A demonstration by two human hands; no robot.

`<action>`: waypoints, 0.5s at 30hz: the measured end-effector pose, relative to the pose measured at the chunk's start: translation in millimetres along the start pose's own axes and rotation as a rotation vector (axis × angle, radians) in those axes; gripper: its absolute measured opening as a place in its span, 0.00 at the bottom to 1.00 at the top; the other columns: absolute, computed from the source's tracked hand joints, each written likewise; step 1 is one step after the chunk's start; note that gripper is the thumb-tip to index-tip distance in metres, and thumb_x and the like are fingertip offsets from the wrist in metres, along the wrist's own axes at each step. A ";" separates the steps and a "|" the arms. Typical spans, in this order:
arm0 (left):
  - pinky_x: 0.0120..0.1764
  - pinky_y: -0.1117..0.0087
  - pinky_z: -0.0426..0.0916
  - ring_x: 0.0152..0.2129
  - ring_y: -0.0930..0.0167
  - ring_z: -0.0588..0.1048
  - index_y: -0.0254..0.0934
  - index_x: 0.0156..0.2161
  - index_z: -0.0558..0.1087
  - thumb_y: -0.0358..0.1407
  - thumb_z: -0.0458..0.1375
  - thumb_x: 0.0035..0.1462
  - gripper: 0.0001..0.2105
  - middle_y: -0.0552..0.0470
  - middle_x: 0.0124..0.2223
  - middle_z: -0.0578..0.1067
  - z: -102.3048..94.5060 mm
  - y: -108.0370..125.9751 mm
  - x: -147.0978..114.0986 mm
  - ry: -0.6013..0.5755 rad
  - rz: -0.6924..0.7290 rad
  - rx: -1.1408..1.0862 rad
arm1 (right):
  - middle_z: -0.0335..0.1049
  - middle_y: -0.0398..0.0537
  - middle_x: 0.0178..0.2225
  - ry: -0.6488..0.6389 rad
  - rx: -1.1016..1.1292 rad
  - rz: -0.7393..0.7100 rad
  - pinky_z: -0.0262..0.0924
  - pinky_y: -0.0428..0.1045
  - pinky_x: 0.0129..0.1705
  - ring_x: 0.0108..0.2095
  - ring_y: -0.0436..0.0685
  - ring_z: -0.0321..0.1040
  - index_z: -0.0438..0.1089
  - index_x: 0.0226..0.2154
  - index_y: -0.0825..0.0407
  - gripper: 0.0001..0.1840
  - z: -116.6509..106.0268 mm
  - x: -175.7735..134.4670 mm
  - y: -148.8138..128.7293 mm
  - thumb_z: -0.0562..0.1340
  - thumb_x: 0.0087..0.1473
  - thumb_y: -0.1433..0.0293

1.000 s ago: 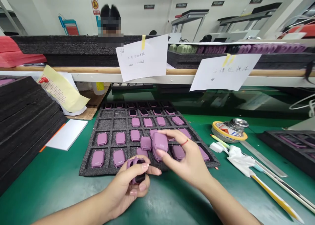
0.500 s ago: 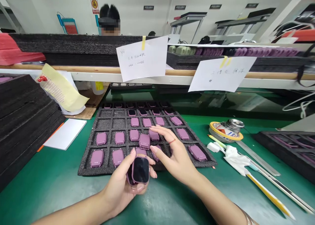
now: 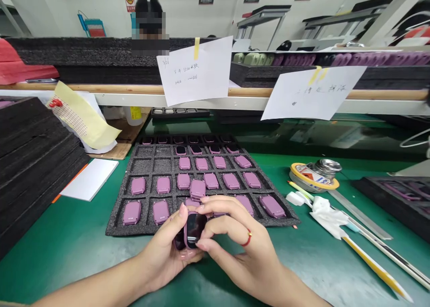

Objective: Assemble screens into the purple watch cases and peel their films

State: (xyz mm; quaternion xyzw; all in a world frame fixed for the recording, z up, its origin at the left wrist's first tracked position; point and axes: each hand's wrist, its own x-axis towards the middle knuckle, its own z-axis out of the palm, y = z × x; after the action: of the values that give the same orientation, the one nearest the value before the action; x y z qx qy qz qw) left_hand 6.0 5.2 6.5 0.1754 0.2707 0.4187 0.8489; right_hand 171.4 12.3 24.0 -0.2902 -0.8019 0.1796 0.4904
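Note:
My left hand [image 3: 166, 253] is closed around two purple smartwatch bodies, black screens facing me. The front smartwatch body [image 3: 195, 230] overlaps the other smartwatch body [image 3: 180, 239] on its left. Thumb and fingertips of my right hand [image 3: 242, 244] pinch the front one at its right edge. Just beyond my hands lies a black foam tray [image 3: 114, 222] with rows of compartments. Most hold purple watch bodies, back side up in the nearer rows, screen up in the far ones. One loose watch body [image 3: 198, 189] rests tilted over a divider. My right hand hides part of the front row.
To the right lie a yellow-rimmed tape roll [image 3: 314, 178], a metal ruler [image 3: 361, 215], a white tissue [image 3: 329, 216] and a yellow-white brush handle [image 3: 376, 269]. Stacked black foam trays [image 3: 36, 163] stand left. A shelf [image 3: 134, 100] with hanging paper notes crosses behind; a person is beyond it.
My right hand has come down from above the tray to the front watch body and closed on its edge. That watch body has turned slightly and shifted right in my left hand.

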 end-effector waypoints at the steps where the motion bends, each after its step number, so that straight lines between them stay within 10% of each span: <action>1: 0.20 0.81 0.52 0.15 0.82 0.58 0.34 0.34 0.74 0.51 0.68 0.52 0.19 0.58 0.22 0.67 0.0 -0.2 0.1 -0.011 0.001 0.001 | 0.75 0.48 0.39 0.035 0.039 0.028 0.70 0.55 0.48 0.45 0.59 0.73 0.71 0.33 0.49 0.04 -0.7 0.5 -0.6 0.64 0.58 0.74; 8: 0.21 0.79 0.51 0.14 0.85 0.58 0.31 0.42 0.79 0.52 0.61 0.59 0.22 0.45 0.33 0.78 -4.7 2.5 -0.9 -0.050 -0.006 0.049 | 0.73 0.47 0.30 0.432 0.340 0.319 0.69 0.45 0.27 0.29 0.52 0.72 0.69 0.27 0.50 0.11 -9.4 2.7 2.8 0.66 0.59 0.64; 15: 0.21 0.79 0.50 0.14 0.85 0.58 0.33 0.42 0.80 0.52 0.62 0.58 0.21 0.44 0.34 0.79 -2.8 4.5 -1.7 -0.072 -0.004 0.058 | 0.79 0.45 0.31 0.465 0.408 0.311 0.74 0.45 0.23 0.18 0.49 0.74 0.69 0.29 0.51 0.10 -9.2 2.1 -0.2 0.66 0.61 0.65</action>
State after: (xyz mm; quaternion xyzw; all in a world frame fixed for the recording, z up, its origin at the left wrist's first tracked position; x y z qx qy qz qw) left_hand 0.7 6.6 7.2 0.2145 0.2525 0.4022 0.8535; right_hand 178.8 13.5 29.7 -0.3379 -0.5623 0.3378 0.6749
